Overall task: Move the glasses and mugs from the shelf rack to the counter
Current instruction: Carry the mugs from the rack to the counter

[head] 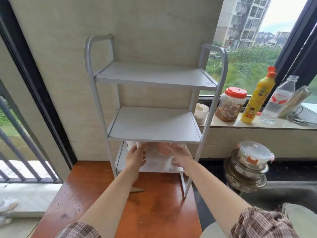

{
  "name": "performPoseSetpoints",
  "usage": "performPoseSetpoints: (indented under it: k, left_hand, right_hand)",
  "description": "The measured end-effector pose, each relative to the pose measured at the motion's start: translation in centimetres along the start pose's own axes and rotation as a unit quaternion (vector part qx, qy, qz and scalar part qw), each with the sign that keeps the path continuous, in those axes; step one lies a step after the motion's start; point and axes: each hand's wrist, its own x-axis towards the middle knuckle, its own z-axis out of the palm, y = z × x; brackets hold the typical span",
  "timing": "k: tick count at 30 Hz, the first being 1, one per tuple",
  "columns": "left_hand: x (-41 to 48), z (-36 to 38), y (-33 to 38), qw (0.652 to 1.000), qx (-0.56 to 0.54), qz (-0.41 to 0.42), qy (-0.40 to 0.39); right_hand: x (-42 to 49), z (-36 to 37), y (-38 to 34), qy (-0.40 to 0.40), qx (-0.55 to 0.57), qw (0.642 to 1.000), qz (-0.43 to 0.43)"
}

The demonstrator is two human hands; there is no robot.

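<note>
Evidently early: no cup shows on the brown wooden counter [154, 212]. In the white metal shelf rack [154, 140], a white mug [131, 146] touches the left hand's [136, 159] fingertips and a pinkish cup [163, 149] sits just beyond the right hand's [181, 155]; whether either hand grips is unclear.

Bright daylight from the window [248, 54]; wide-angle bending at edges, soft blur on the lowest shelf [154, 164].

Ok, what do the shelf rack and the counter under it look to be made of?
Shelf rack: likely painted metal, matte white; thin bent tube frame, thin flat shelves, though the shelves could be board. Counter: wood or wood-look laminate, reddish-brown, glossy; it reflects light and shows pale scratches.
</note>
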Motion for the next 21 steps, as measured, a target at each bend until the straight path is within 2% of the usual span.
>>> performPoseSetpoints:
  k: [3,7,11,14,17,21]
  left_hand:
    - [-1.2,-1.1,0.1,0.998,0.050,-0.003,0.033]
    - [-3.6,-2.2,0.2,0.980,0.191,0.030,0.049]
    - [-5.7,-2.6,0.2,0.988,0.140,-0.052,0.025]
    - [-6.6,-2.8,-0.5,0.991,0.131,-0.033,0.022]
    - [-8.1,-3.0,-1.2,0.995,0.100,0.000,0.000]
    - [-11.8,-2.9,-3.2,0.995,0.092,0.000,-0.029]
  right_hand:
    - [-1.1,0.3,-0.2,-0.026,-0.004,0.998,0.054]
    - [-2.9,-0.2,0.2,-0.032,0.042,0.994,0.097]
    - [-4.8,-1.1,1.4,-0.023,0.071,0.991,0.111]
    - [-6.2,-1.8,2.8,0.003,0.084,0.991,0.103]
    - [-7.9,-3.1,3.6,-0.006,0.100,0.990,0.096]
    - [-10.7,-6.0,5.8,-0.030,0.132,0.987,0.092]
